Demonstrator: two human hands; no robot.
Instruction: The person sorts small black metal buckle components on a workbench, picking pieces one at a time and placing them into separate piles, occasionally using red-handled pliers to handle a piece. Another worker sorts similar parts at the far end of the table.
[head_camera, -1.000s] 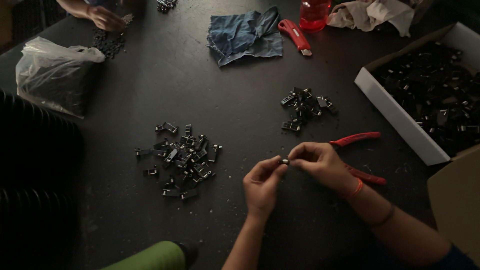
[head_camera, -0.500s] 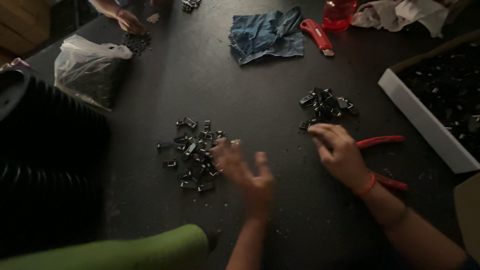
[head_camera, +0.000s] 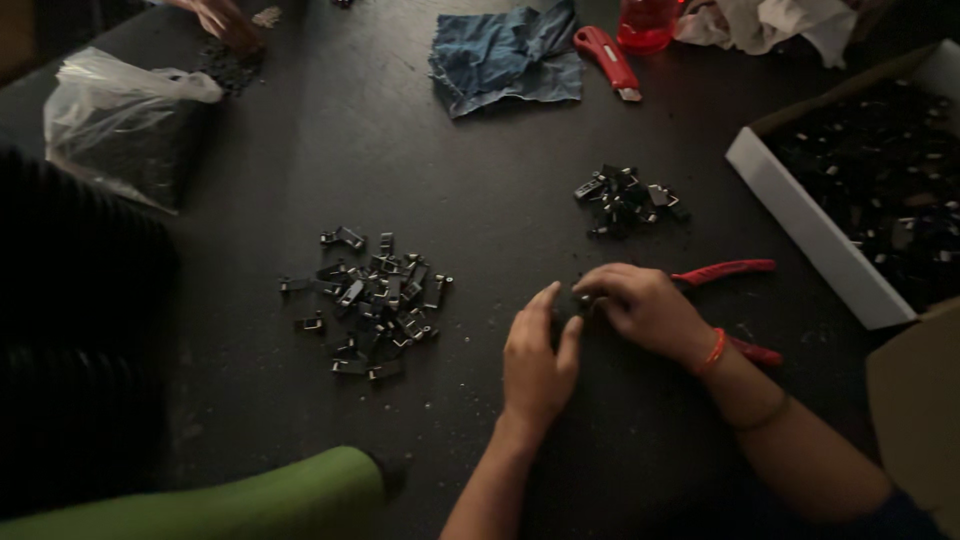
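My left hand (head_camera: 537, 360) and right hand (head_camera: 648, 308) meet, fingertips pinched on a small dark metal clip (head_camera: 583, 303) over the black table (head_camera: 500, 180); rigid, light, best gripped by its edges. Beyond: red-handled pliers (head_camera: 722, 270), loose clip piles (head_camera: 372, 300).

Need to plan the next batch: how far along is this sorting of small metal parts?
Done, apparently: small pile of dark metal clips. In hand: left hand and right hand meet over one piece, too dark to identify. Left: larger scattered pile, plus white box of parts.
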